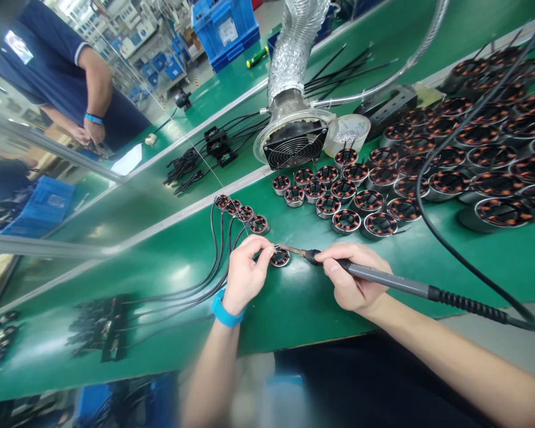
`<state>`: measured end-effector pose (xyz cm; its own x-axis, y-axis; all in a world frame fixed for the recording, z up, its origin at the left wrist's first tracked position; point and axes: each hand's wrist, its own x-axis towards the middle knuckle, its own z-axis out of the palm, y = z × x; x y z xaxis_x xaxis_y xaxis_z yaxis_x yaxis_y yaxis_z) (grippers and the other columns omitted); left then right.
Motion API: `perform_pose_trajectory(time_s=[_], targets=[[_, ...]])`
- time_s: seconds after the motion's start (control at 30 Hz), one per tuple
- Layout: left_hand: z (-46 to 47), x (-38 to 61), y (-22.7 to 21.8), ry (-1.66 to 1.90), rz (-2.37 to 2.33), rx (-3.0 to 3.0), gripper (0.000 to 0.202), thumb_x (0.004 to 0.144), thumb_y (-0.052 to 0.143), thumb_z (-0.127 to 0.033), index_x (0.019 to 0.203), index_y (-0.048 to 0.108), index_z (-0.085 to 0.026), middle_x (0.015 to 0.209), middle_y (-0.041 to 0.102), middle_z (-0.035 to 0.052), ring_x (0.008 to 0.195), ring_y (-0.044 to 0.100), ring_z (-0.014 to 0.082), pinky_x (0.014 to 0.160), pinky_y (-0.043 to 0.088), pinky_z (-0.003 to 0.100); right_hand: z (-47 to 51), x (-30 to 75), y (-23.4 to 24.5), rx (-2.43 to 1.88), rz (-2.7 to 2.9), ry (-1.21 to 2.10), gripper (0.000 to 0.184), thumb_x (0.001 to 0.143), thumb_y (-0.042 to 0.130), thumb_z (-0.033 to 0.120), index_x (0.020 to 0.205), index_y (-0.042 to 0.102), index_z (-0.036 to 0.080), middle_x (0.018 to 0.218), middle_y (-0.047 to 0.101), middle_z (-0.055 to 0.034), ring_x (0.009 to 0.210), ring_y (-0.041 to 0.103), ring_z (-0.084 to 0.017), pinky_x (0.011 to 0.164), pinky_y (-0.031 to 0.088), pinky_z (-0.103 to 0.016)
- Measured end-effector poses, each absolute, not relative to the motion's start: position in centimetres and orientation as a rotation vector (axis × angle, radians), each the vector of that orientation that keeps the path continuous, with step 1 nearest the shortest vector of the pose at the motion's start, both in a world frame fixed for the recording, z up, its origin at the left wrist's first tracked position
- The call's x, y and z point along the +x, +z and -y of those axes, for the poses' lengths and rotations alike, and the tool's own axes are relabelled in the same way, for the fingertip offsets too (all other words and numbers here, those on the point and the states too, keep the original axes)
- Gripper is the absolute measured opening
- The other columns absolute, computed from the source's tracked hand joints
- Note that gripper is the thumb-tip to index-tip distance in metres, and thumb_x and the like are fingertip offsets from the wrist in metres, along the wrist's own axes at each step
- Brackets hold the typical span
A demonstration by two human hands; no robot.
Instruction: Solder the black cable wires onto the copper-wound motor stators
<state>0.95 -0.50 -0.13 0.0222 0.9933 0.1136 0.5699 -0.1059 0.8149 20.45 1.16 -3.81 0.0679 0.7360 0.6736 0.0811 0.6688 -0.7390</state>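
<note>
My right hand [359, 276] grips a soldering iron [395, 280] like a pen, its tip pointing left. The tip meets the near side of my left hand's fingertips, over a small motor stator [280, 258] with copper windings on the bench. My left hand [246, 270], wearing a blue wristband, is pinched closed at the stator's edge. A thin solder wire [210, 169] runs down from above into its fingers. Whether a cable end is also pinched there is hidden. Just beyond, several stators [259, 224] stand in a row with black cables [182, 291] attached.
Many stators [381, 224] stand at the right. Behind them are a fume extractor fan [296, 148] with a foil duct and a white tub [348, 134]. The iron's cord [446, 238] loops at the right. Cable connectors [113, 330] lie left. Across the bench stands another person [66, 77].
</note>
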Motion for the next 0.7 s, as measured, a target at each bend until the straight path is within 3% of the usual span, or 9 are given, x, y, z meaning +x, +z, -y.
perform_pose_trajectory(time_s=[0.37,0.57,0.7], targets=[[0.5,1.1,0.1,0.919,-1.636,1.717,0.02,0.093,0.056,-0.022,0.075,0.063,-0.018,0.087,0.065,0.0045,0.087,0.061,0.0176,0.083,0.046,0.028,-1.1,20.8,-2.7,-0.823,1.453,0.512,0.011,0.085,0.058,0.016,0.083,0.068,0.02,0.067,0.068,0.0013,0.054,0.062,-0.013,0.053,0.05,-0.027],[0.5,1.2,-0.1,0.906,-1.628,1.702,0.02,0.094,0.056,-0.026,0.077,0.064,-0.018,0.088,0.066,0.0053,0.088,0.061,0.0192,0.082,0.045,0.029,-5.1,24.4,1.7,-0.974,1.32,0.515,0.013,0.092,0.058,0.021,0.085,0.068,0.019,0.056,0.058,0.0031,0.044,0.053,-0.01,0.045,0.045,-0.024],[0.5,1.0,-0.4,0.879,-1.63,1.714,0.021,0.094,0.055,-0.029,0.078,0.063,-0.018,0.089,0.066,0.0052,0.089,0.062,0.02,0.081,0.045,0.03,-13.0,30.1,5.0,-1.128,1.141,0.223,0.013,0.087,0.065,0.018,0.078,0.07,0.01,0.053,0.06,0.0005,0.047,0.055,-0.008,0.049,0.042,-0.02]])
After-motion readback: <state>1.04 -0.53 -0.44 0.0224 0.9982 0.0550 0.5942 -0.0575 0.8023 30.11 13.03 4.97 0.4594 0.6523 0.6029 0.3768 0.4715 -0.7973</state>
